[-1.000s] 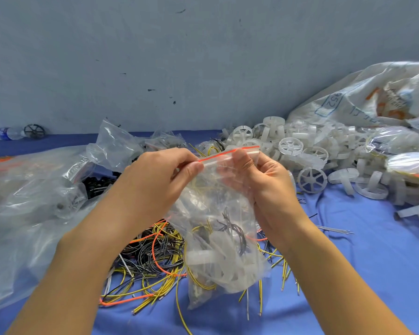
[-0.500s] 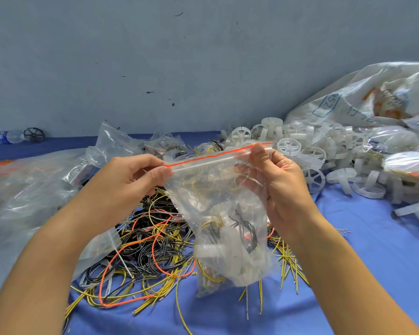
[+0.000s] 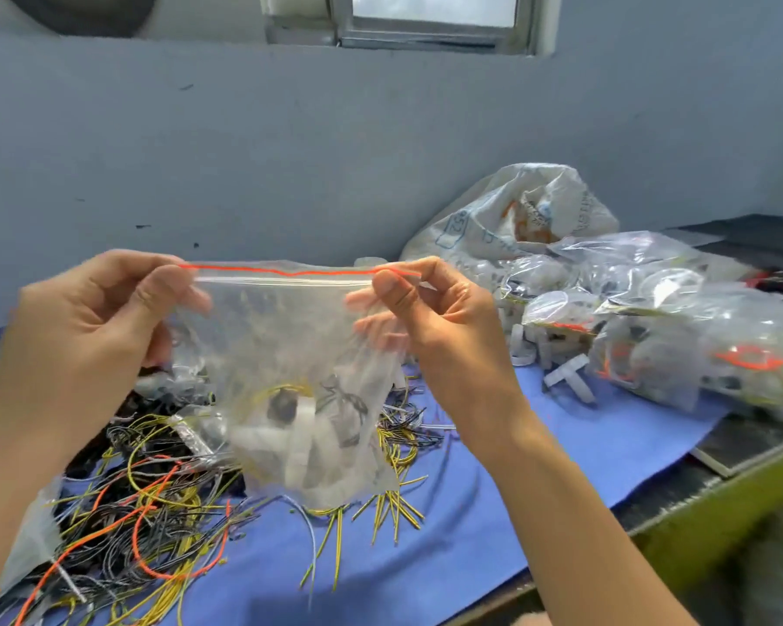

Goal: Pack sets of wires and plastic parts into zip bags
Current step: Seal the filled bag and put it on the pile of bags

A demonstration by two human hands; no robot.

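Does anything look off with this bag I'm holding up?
Slightly. The zip bag, pinched at its top corners by the left hand and right hand, has a kink in its red strip near the middle, so the top may not be pressed evenly. No tear shows.

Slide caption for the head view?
Left hand and right hand pinch the top corners of a filled zip bag above loose wires.

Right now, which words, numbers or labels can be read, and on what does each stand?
"52", possibly, in a blue box on the large white woven sack.
Other blue and orange print on that sack: too blurred to read.
No text on the red-lined clear plastic zip bag.
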